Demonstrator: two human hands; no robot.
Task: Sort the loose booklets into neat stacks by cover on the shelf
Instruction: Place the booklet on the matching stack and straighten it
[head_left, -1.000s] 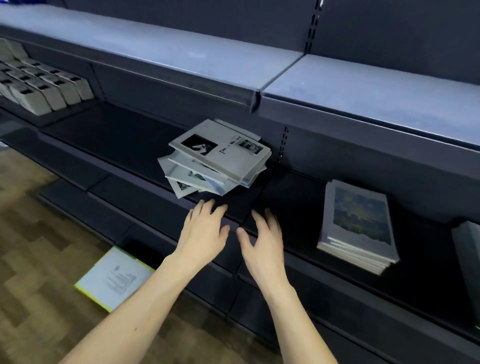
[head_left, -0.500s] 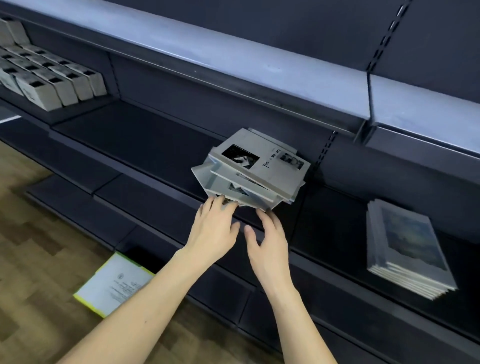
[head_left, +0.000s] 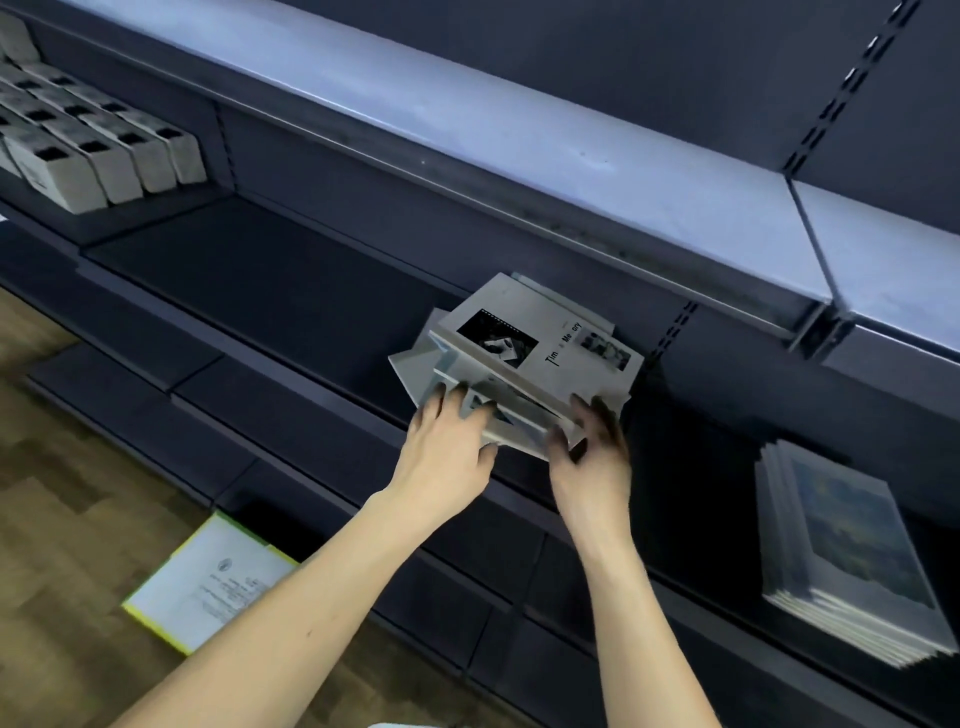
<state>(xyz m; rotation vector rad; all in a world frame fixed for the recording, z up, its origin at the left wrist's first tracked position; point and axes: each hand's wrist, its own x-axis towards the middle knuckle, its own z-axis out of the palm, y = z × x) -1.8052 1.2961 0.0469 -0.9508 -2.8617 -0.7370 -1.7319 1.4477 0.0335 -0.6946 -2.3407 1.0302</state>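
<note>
Since the skewed pile of grey booklets (head_left: 524, 364) on the middle shelf (head_left: 270, 280) looks light, slick, prob. slides: left hand (head_left: 447, 447) & right hand (head_left: 592, 457) (fingers curled round near edges) should square sides.

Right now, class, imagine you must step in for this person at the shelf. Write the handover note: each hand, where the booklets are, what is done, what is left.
Left hand: fingers on the front left edge of the messy grey booklet pile; grip unclear.
Right hand: fingers curled round the pile's front right corner.
The pile sits on the middle shelf, booklets fanned at different angles.
Done: a neat stack of blue-cover booklets lies to the right on the same shelf.
Left: square up the grey pile. One yellow-edged booklet lies on the floor.
</note>
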